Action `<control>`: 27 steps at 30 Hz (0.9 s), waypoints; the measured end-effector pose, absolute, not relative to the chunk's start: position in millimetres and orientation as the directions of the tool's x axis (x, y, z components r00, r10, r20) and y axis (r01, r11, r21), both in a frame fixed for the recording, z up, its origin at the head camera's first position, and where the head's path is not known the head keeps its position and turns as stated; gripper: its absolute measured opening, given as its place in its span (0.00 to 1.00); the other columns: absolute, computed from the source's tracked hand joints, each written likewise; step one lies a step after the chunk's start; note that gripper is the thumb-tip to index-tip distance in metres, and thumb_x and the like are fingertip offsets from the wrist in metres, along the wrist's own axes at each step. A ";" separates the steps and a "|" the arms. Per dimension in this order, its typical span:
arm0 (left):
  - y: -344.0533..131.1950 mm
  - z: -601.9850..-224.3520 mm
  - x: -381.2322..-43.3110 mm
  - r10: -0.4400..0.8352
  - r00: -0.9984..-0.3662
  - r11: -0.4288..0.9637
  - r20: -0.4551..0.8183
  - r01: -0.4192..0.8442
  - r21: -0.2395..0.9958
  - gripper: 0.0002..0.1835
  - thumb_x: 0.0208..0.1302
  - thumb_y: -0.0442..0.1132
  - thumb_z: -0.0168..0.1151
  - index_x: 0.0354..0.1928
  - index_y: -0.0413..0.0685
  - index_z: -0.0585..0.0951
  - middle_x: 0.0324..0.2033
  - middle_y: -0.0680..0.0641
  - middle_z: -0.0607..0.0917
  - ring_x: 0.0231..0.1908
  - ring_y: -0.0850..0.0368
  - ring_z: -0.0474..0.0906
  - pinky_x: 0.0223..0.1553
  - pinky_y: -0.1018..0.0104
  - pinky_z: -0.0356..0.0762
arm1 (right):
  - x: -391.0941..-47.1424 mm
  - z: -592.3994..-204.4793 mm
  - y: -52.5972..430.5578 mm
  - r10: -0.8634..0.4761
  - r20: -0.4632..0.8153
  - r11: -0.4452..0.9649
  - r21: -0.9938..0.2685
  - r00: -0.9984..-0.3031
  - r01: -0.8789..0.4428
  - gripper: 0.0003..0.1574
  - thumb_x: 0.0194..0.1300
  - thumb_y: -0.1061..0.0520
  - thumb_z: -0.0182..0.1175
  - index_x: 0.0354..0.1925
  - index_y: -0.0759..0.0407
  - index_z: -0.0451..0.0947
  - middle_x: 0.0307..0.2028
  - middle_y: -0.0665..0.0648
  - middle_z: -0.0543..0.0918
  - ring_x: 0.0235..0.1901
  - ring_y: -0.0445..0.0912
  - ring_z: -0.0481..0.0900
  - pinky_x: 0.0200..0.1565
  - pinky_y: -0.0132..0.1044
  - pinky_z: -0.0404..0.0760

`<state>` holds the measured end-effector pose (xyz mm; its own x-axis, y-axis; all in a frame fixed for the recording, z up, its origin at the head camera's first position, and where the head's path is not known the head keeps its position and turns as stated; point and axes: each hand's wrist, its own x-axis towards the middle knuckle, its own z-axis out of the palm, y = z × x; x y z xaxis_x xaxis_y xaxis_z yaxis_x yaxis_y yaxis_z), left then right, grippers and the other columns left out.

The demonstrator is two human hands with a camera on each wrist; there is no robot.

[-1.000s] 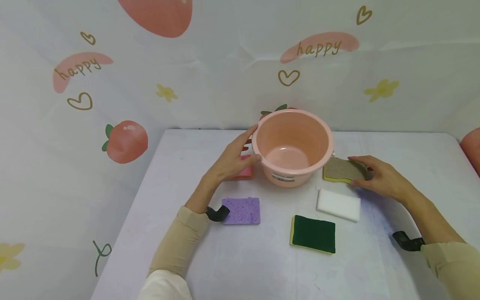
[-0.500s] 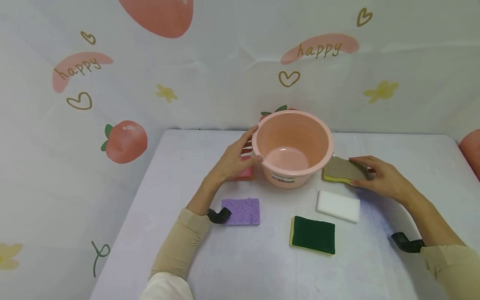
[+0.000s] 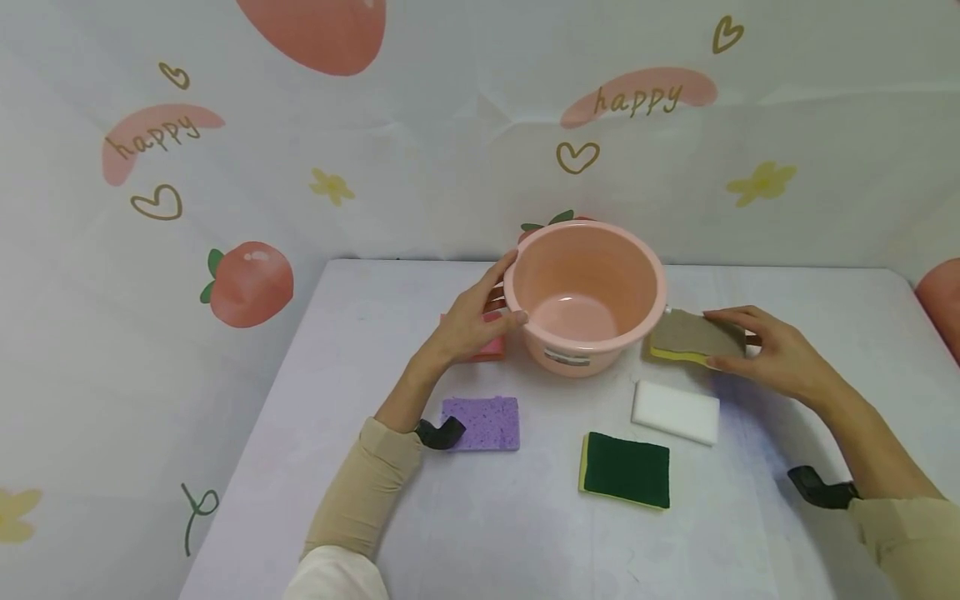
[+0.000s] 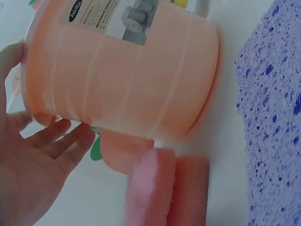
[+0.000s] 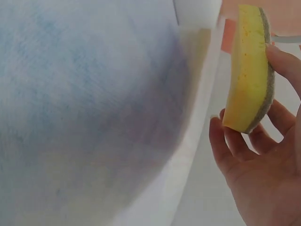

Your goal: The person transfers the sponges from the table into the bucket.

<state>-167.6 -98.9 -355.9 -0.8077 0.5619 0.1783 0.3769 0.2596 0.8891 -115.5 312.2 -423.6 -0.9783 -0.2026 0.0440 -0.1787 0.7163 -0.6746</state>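
A peach-pink plastic bucket (image 3: 564, 358) stands at the back of the table, its inside bare. My left hand (image 3: 471, 323) holds its left side, thumb on the rim and fingertips against the wall, as the left wrist view shows. To the bucket's right, my right hand (image 3: 776, 350) grips a sponge (image 3: 693, 333) with a grey-brown scouring face and a yellow underside. In the right wrist view this sponge (image 5: 249, 75) sits between thumb and fingers, raised off the table. A pink and salmon sponge (image 4: 162, 188) lies under the left hand, partly hidden by it in the head view.
A purple sponge (image 3: 483, 423) lies near the left wrist. In front of the bucket are a white sponge (image 3: 677, 412) and a green-faced sponge (image 3: 627, 471) with a yellow edge. A patterned cloth backdrop (image 3: 450, 125) rises behind the table.
My right hand has tightened on the grey-brown and yellow sponge and shifted it slightly right and up. My left hand and the bucket have hardly moved.
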 end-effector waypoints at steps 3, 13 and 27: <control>-98.8 -355.7 -167.3 0.558 -0.812 0.263 0.171 0.368 0.892 0.41 0.58 0.41 0.60 0.70 0.48 0.51 0.64 0.42 0.61 0.57 0.44 0.67 0.53 0.52 0.70 | -113.4 -420.4 312.9 -0.201 0.054 0.705 -0.685 -0.978 -0.182 0.40 0.47 0.51 0.71 0.59 0.50 0.70 0.53 0.51 0.71 0.45 0.37 0.65 0.41 0.12 0.60; -99.2 -356.3 -167.3 0.547 -0.819 0.228 0.172 0.344 0.911 0.42 0.57 0.40 0.63 0.70 0.47 0.52 0.64 0.40 0.62 0.57 0.43 0.68 0.53 0.54 0.71 | -105.4 -402.2 318.7 -0.204 0.135 0.643 -0.728 -0.970 -0.237 0.40 0.47 0.59 0.71 0.59 0.53 0.70 0.52 0.48 0.70 0.43 0.36 0.66 0.41 0.13 0.61; -98.3 -355.6 -168.2 0.527 -0.835 0.253 0.159 0.332 0.909 0.42 0.55 0.39 0.64 0.69 0.48 0.54 0.63 0.42 0.63 0.57 0.44 0.68 0.52 0.57 0.72 | -102.2 -387.6 321.3 -0.195 0.196 0.614 -0.739 -0.961 -0.275 0.38 0.47 0.65 0.69 0.58 0.57 0.71 0.49 0.48 0.70 0.40 0.37 0.65 0.40 0.16 0.61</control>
<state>-168.2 -98.3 -355.6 -0.8352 0.5266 0.1586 0.3320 0.2528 0.9088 -102.2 321.3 -387.6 -0.9610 -0.1954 0.1955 -0.2754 0.6143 -0.7394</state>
